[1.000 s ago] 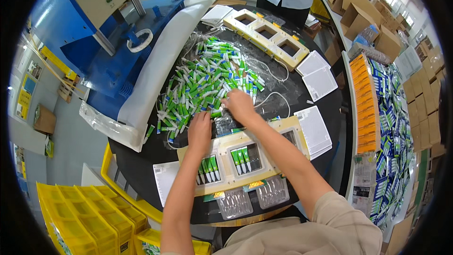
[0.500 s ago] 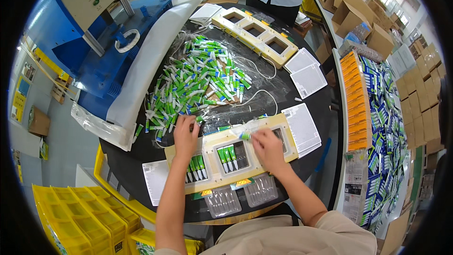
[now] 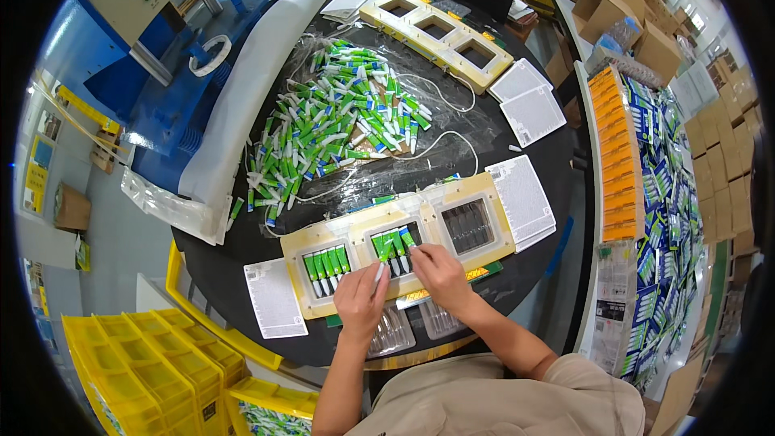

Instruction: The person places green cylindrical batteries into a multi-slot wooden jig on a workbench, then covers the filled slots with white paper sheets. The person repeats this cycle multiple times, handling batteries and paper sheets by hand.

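Note:
My left hand [image 3: 361, 300] is closed on a small green tube with a white cap [image 3: 379, 271], at the near edge of the middle window of a cream-coloured three-window frame [image 3: 430, 228]. My right hand [image 3: 440, 273] pinches another small tube [image 3: 407, 237] at that window's right side. Several green tubes [image 3: 394, 247] lie side by side in the middle window, partly hidden by my fingers. More tubes [image 3: 326, 265] fill a row in the left window. In the right window, a clear blister tray [image 3: 467, 228] shows bare slots.
A heap of green tubes [image 3: 331, 125] lies beyond the frame on the black round table. A second frame [image 3: 436, 44] stands at the back. White cards [image 3: 521, 202] lie at both ends of the near frame. A blue machine [image 3: 173, 113] stands left; yellow crates [image 3: 145, 363] sit lower left.
My left hand has come from the heap's near edge down to the middle window. My right hand has moved left with its tube. The right window is now uncovered.

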`<move>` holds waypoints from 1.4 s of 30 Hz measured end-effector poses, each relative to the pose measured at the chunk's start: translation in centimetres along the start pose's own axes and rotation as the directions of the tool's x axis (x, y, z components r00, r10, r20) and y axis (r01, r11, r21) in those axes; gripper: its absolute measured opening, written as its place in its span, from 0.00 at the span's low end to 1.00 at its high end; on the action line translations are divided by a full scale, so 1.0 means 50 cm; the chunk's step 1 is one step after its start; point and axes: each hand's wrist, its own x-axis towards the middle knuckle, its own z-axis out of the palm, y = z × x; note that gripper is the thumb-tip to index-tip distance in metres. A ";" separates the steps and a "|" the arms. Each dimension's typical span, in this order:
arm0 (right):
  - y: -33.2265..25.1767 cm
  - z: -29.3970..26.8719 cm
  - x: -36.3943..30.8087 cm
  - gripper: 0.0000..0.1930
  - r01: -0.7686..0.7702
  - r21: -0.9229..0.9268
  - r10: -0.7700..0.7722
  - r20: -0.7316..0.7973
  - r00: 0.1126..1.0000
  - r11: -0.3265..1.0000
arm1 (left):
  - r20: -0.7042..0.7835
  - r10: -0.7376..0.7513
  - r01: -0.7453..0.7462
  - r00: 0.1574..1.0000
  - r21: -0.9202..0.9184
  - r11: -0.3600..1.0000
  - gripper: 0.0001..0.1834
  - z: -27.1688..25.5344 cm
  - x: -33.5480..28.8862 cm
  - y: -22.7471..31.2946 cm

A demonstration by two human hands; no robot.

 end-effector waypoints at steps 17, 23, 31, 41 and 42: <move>0.015 -0.026 -0.004 0.09 -0.077 -0.052 0.070 -0.131 0.989 0.996 | 0.227 0.051 -0.102 0.973 0.218 0.971 0.15 0.100 -0.015 0.039; 0.008 -0.009 -0.013 0.09 -0.079 -0.082 0.070 -0.107 0.992 0.993 | 0.436 0.075 -0.169 0.897 0.181 0.969 0.26 0.072 -0.022 0.023; 0.006 0.002 -0.012 0.11 -0.085 -0.190 0.077 -0.052 0.996 0.978 | 0.475 0.067 -0.157 0.877 0.154 0.975 0.28 0.074 -0.027 0.015; 0.001 -0.016 0.015 0.13 -0.014 -0.268 0.028 0.051 0.998 0.963 | 0.477 0.073 -0.156 0.876 0.137 0.978 0.28 0.072 -0.027 0.010; 0.005 -0.018 0.020 0.13 -0.005 -0.268 0.035 0.106 0.994 0.963 | 0.485 0.068 -0.145 0.872 0.124 0.982 0.29 0.071 -0.025 0.012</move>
